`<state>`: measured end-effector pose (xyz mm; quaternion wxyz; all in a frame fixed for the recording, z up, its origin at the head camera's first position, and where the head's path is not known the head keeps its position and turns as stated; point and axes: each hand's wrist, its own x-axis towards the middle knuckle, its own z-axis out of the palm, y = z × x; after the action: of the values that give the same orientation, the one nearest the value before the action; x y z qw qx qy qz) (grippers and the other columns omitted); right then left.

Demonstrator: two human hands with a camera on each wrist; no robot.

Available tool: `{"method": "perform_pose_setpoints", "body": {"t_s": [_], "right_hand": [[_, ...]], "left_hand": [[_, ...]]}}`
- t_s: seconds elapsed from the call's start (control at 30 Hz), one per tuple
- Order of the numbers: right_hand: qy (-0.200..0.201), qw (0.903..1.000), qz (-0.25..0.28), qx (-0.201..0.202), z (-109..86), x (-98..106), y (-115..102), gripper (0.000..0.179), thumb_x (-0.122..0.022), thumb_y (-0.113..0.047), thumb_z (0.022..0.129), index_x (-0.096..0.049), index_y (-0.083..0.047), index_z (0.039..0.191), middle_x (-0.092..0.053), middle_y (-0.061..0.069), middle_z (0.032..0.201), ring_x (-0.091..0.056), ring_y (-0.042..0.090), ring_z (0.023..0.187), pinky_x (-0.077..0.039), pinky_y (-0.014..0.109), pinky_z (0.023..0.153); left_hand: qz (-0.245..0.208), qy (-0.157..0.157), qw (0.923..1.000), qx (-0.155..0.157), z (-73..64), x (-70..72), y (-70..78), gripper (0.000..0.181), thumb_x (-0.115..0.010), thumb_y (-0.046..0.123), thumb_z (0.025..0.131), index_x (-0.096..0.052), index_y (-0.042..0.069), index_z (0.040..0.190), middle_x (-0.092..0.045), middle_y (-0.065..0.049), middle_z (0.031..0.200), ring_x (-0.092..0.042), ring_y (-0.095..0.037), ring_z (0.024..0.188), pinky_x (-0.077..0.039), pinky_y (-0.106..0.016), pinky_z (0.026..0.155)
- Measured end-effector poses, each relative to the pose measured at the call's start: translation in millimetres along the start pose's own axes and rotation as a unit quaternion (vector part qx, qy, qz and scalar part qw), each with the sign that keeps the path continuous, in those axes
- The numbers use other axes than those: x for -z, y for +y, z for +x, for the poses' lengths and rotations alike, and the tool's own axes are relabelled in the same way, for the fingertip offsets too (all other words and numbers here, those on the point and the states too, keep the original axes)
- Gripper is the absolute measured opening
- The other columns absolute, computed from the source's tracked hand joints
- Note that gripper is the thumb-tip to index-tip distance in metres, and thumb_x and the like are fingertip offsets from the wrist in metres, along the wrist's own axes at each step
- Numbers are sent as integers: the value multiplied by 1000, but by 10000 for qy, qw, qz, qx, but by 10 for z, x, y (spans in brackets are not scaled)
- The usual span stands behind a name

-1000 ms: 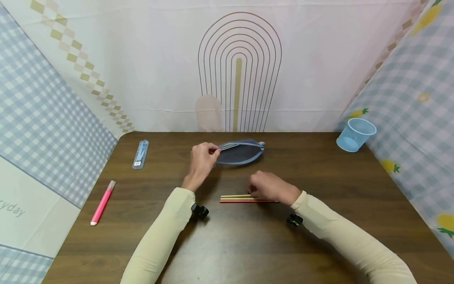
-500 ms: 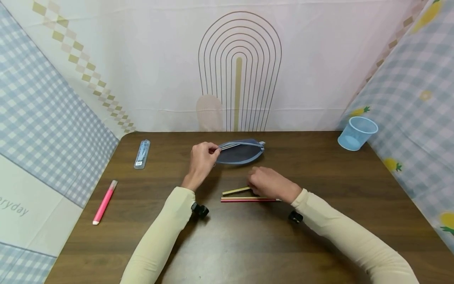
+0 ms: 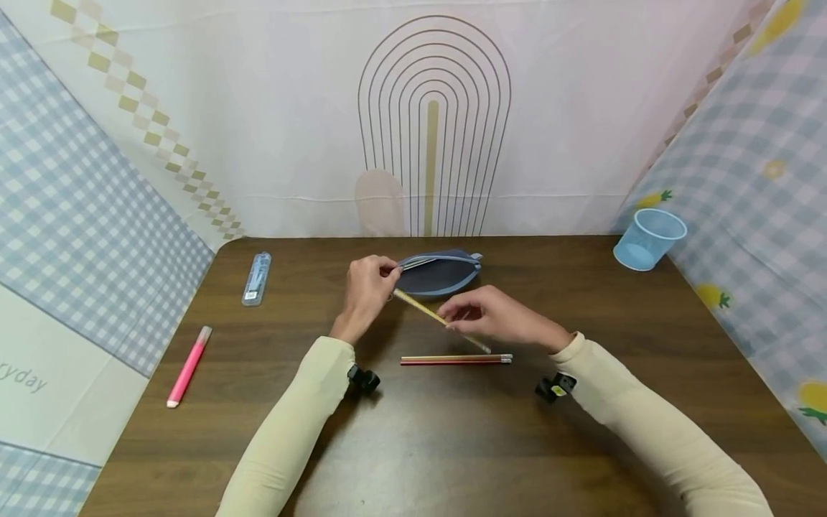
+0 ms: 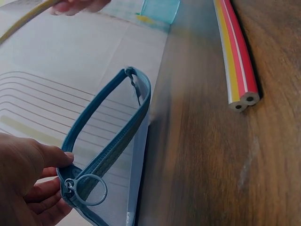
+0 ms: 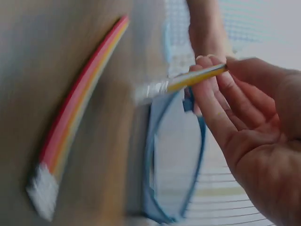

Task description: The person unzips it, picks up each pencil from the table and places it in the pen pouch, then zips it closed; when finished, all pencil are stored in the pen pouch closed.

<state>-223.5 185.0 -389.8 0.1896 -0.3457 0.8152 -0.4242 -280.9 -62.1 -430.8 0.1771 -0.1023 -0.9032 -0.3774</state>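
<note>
My right fingers (image 3: 460, 302) pinch a yellow pencil (image 3: 421, 308) above the worktop (image 3: 388, 445). It slants toward my left fingers (image 3: 384, 267), which hold one end of the pouch (image 4: 118, 140). The pouch is wide open, just past the pencil.

The bare left hand (image 3: 366, 293) and right hand (image 3: 496, 314) emerge from long, plain cream sleeves (image 3: 293, 420), lightly creased, with a boxy black left wrist camera (image 3: 365, 380) and right wrist camera (image 3: 553, 387), the latter bearing a yellow-green patch (image 3: 558, 390).
</note>
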Motion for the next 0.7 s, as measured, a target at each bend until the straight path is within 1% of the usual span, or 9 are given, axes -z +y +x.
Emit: {"method": "perform_pose_setpoints", "body": {"t_s": [0.07,0.1,0.17,0.27,0.37,0.47,0.57,0.63,0.7], "right_hand": [[-87,9916,1234,-382,15,-11,16,22,-63,-3,97,-67,3,118,-74,22,108,-74,17,90,-61,38,83],[-135,9791,1918,-668,31,-20,33,22,-61,-3,98,-65,6,118,-73,24,108,-75,19,92,-61,41,86],[-193,9373,3233,-1287,70,-40,78,27,-55,-2,101,-56,12,124,-72,25,109,-76,22,94,-59,44,90],[-96,8627,4644,-2000,150,-64,142,37,-48,-3,105,-45,15,136,-74,18,109,-75,22,96,-60,39,90],[158,7921,5621,-2374,240,-67,211,37,-44,-5,107,-43,13,139,-75,17,109,-75,23,98,-60,34,88],[538,7413,6195,-2524,327,-43,277,34,-43,-5,107,-47,10,137,-75,20,108,-75,25,99,-60,34,89],[965,6995,6574,-2631,430,-5,333,37,-43,-4,107,-46,6,141,-75,23,105,-75,28,99,-58,35,93],[1210,6805,6708,-2688,506,20,361,42,-44,-3,106,-41,6,146,-74,25,104,-75,29,99,-56,35,97],[1383,6703,6769,-2710,582,48,388,46,-45,-2,105,-38,6,149,-73,27,108,-74,30,99,-54,35,101]], "left_hand": [[-25,3,10000,13,-4,4,3,9,-74,14,91,-80,8,89,-76,-6,82,-68,-16,71,-56,-30,63],[-37,4,10000,23,-7,6,5,9,-74,14,91,-80,8,89,-76,-6,82,-68,-16,71,-56,-29,62],[-12,21,10000,12,-11,6,10,10,-74,15,91,-80,8,89,-76,-6,82,-68,-15,70,-55,-29,61],[26,65,10000,16,-10,1,15,9,-75,15,90,-80,7,89,-76,-6,82,-67,-15,69,-55,-29,62],[26,92,10000,27,-6,-8,24,8,-75,14,90,-80,7,88,-75,-6,81,-67,-15,68,-55,-29,62],[26,59,10000,27,-8,-15,36,9,-75,15,90,-80,8,89,-76,-5,81,-67,-15,69,-55,-28,63],[51,9,10000,0,-12,-16,43,10,-75,16,91,-80,8,89,-76,-5,81,-67,-14,70,-55,-28,63],[66,6,10000,6,-16,-15,46,10,-74,17,91,-80,8,89,-76,-4,81,-68,-14,70,-55,-28,63],[85,19,10000,15,-19,-15,45,11,-74,17,91,-80,8,89,-76,-4,81,-67,-14,70,-55,-28,63]]}}
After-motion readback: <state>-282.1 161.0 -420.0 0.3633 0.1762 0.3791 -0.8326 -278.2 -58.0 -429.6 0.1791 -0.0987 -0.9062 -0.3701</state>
